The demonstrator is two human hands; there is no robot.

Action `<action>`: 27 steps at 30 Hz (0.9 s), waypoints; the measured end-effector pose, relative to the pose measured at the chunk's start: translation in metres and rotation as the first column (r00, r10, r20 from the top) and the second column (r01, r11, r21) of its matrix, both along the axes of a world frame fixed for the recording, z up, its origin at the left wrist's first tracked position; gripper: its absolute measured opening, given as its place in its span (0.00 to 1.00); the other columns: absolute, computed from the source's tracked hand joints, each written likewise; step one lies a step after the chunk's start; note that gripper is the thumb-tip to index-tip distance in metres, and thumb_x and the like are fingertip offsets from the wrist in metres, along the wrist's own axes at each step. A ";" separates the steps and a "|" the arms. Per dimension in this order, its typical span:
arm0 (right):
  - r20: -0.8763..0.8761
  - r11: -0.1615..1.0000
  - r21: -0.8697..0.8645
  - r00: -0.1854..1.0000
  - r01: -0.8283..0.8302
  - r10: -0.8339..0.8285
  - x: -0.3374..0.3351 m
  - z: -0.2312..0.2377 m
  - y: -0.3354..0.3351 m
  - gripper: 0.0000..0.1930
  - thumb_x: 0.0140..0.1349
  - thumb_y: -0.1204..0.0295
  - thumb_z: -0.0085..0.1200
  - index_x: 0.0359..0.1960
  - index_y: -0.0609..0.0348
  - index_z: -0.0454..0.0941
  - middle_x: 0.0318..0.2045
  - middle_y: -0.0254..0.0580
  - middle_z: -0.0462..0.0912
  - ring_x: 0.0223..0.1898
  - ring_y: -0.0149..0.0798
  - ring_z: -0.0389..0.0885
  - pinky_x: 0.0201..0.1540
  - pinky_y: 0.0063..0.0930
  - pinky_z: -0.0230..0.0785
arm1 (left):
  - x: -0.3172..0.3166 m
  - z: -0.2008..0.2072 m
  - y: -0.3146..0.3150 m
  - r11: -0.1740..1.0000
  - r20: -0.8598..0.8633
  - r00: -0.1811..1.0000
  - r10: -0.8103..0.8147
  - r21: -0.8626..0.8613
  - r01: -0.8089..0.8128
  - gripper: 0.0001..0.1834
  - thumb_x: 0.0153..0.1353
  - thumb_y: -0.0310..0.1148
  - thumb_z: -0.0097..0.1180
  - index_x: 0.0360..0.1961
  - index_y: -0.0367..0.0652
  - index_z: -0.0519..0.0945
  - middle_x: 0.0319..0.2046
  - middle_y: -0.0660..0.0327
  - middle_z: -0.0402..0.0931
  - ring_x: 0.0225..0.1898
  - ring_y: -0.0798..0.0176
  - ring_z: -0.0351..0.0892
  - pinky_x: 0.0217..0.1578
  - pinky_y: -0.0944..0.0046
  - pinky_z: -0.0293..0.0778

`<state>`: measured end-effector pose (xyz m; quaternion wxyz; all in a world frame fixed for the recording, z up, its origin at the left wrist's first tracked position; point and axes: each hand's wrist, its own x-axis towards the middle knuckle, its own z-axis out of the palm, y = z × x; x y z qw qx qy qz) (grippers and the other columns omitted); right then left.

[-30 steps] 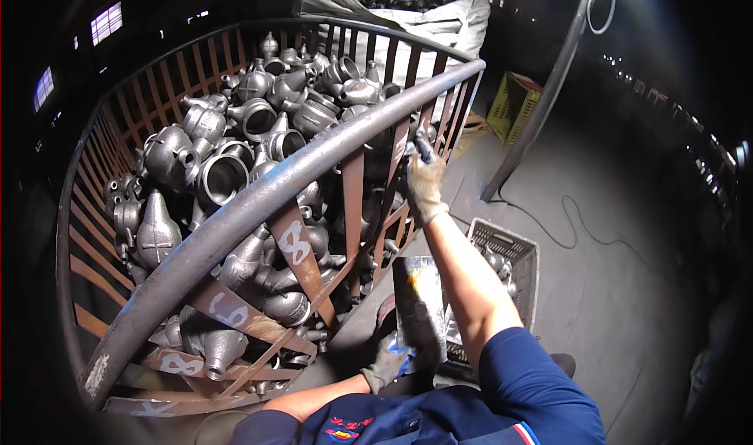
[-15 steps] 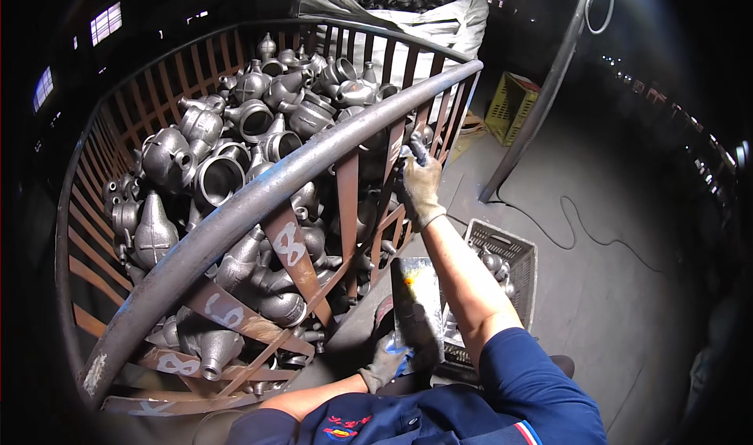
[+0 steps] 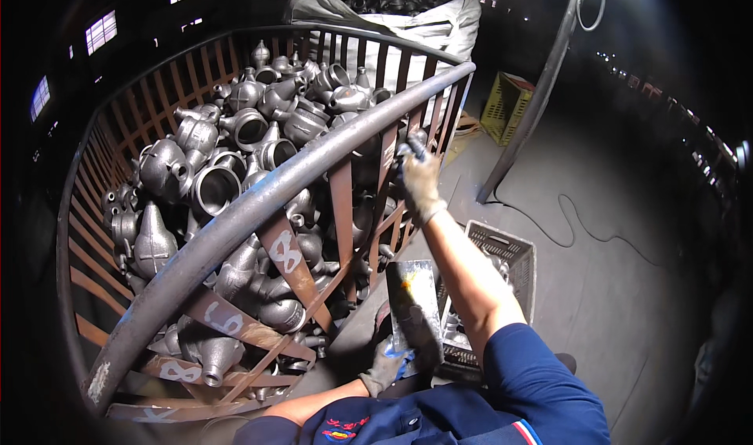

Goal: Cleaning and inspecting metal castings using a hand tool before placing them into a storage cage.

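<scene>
My right hand (image 3: 421, 176), in a dirty grey-beige work glove with dark blue patches at the fingers, reaches to the right end of a barred metal cage (image 3: 274, 190). Its fingers are curled beside the bars; whatever lies in them cannot be made out. My left hand (image 3: 384, 369), gloved in grey and blue, is low at my front, closed at the lower left edge of a scuffed metal plate (image 3: 416, 308) with a yellow-orange stain. What its fingers hold is hidden. Grey metal castings (image 3: 217, 187), many with round openings and necks, fill the cage.
Right of the plate stands a grey plastic crate (image 3: 518, 249) with metal parts, partly behind my right forearm. Farther off are a yellow crate (image 3: 506, 107), a slanting pole (image 3: 533, 107) and a cable (image 3: 561, 241) on the floor. White sacking (image 3: 439, 33) rises behind the cage.
The view has shifted slightly, so the cage sits a little farther left. My right hand stays by the bars with its fingers slightly turned; my left hand keeps its place at the plate.
</scene>
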<state>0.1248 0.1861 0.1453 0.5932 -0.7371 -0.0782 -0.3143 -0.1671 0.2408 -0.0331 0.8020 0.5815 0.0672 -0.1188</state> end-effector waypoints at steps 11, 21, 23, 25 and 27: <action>-0.144 0.939 0.299 0.965 -0.169 0.220 -0.008 0.024 -0.007 0.14 0.60 0.72 0.51 0.47 0.57 0.77 0.21 0.27 0.75 0.17 0.17 0.65 0.16 0.15 0.58 | -0.006 0.008 0.007 0.997 -0.161 0.984 -0.070 0.003 0.072 0.05 0.54 0.21 0.52 0.30 0.44 0.74 0.21 0.68 0.73 0.18 0.75 0.69 0.17 0.73 0.66; -0.165 0.985 -0.163 0.986 -0.050 0.022 -0.001 0.033 -0.039 0.19 0.55 0.70 0.53 0.49 0.63 0.74 0.43 0.48 0.81 0.44 0.33 0.78 0.48 0.23 0.67 | -0.009 0.002 0.002 0.996 -0.184 0.979 -0.086 0.002 0.088 0.10 0.55 0.20 0.52 0.38 0.42 0.75 0.27 0.66 0.76 0.26 0.74 0.71 0.28 0.70 0.69; -0.179 0.959 -0.284 0.982 0.009 -0.062 -0.003 0.023 -0.042 0.20 0.56 0.70 0.52 0.51 0.62 0.73 0.43 0.48 0.80 0.44 0.36 0.79 0.47 0.26 0.68 | -0.004 0.001 0.000 0.993 -0.240 0.965 -0.107 0.014 0.114 0.10 0.56 0.22 0.53 0.40 0.41 0.75 0.31 0.65 0.77 0.32 0.73 0.74 0.35 0.69 0.73; -0.074 0.912 -0.401 0.989 0.086 -0.126 0.000 0.023 -0.046 0.20 0.56 0.69 0.50 0.51 0.60 0.73 0.41 0.50 0.80 0.42 0.44 0.80 0.45 0.30 0.69 | -0.001 -0.001 -0.004 0.997 -0.191 0.979 -0.077 -0.040 0.071 0.11 0.55 0.21 0.53 0.41 0.40 0.75 0.33 0.64 0.77 0.35 0.71 0.75 0.39 0.67 0.73; -0.123 0.855 -0.506 0.972 0.113 -0.200 -0.007 0.043 -0.042 0.19 0.56 0.68 0.49 0.50 0.58 0.73 0.41 0.51 0.79 0.44 0.50 0.78 0.47 0.33 0.69 | -0.004 -0.007 0.000 0.996 -0.149 0.985 -0.085 -0.037 0.080 0.11 0.55 0.21 0.53 0.41 0.40 0.75 0.34 0.64 0.77 0.35 0.71 0.75 0.39 0.67 0.73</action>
